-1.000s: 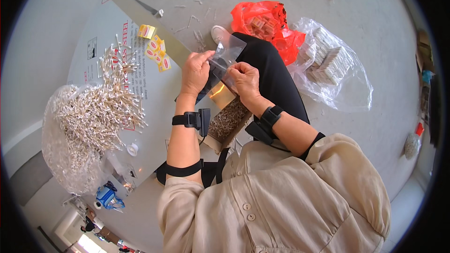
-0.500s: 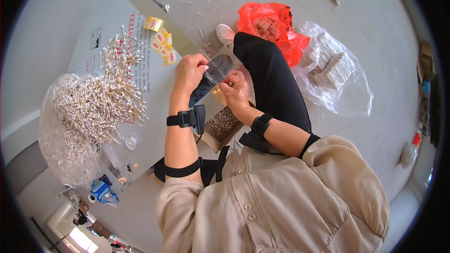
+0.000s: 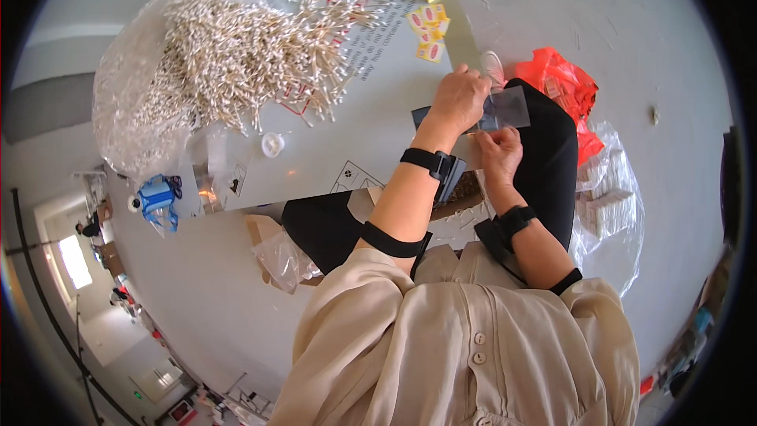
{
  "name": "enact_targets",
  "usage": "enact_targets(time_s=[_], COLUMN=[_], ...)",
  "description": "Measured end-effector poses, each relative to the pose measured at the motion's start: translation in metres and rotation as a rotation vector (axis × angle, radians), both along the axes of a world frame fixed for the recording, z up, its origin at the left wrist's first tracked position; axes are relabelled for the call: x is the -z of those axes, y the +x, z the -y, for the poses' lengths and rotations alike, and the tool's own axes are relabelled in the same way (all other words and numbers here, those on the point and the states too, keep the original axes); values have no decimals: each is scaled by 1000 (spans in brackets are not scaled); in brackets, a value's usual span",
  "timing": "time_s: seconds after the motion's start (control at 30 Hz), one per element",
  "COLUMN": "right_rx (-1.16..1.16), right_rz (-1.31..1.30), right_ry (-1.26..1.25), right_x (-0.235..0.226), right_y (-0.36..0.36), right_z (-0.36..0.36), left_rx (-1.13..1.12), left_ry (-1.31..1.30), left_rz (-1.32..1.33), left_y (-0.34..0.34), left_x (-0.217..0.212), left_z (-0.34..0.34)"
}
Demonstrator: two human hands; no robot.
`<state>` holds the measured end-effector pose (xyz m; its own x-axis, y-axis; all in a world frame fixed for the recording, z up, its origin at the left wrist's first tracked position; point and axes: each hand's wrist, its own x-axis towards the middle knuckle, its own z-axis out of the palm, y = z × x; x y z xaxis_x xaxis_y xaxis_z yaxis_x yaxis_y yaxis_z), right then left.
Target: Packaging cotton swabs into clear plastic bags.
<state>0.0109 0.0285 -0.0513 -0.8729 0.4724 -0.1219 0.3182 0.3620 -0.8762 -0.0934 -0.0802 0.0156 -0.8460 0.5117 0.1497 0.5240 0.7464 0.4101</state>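
Note:
My left hand (image 3: 461,100) is closed at the table's right edge, its fingers pinching the upper side of a small clear plastic bag (image 3: 513,106). Just below, the bent fingers of my right hand (image 3: 501,156) pinch the bag's lower edge. The bag looks flat; my fingers hide part of it. Beneath my hands, a cardboard box of cotton swabs (image 3: 465,192) is partly covered by my left forearm. A large heap of cotton swabs (image 3: 244,47) spills from a big clear bag across the table to my left. Small yellow printed cards (image 3: 430,31) lie beyond my left hand.
The grey printed tabletop (image 3: 315,159) carries a white roll (image 3: 272,144) and a blue strapped item (image 3: 158,199). On the floor at right are a red plastic bag (image 3: 554,79) and a clear bag of white packs (image 3: 611,201). My black-trousered leg (image 3: 544,142) is beside my right hand.
The view has swung left, so everything appears farther right and more of the swab heap shows. Both hands still grip the plastic bag, the left hand now covering more of it.

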Motion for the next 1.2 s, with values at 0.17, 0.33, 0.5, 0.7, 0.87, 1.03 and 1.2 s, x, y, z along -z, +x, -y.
enact_targets(time_s=[0.17,0.33,0.5,0.7,0.87,1.03,1.2], right_rx=[145,-159,-589,-816,-788,-772,-768], right_rz=[-195,-222,-214,-507,-414,-386,-373], right_ry=[-390,-357,-57,406,480,498,499], right_x=[2,-51,-46,-46,-47,-47,-47], right_y=[24,12,-1,-19,-22,-25,-26], right_z=[-14,0,28,49,49,49,49], left_rx=[-290,-786,-1117,-1341,-1246,-1216,-663], left_ry=[258,151,303,-151,-166,-198,-172], left_rz=[39,-438,-43,189,423,533,553], left_y=[30,77,98,59,71,118,162], left_x=[-8,0,8,6,-4,-8,-12], left_z=[67,196,265,225,223,202,162])
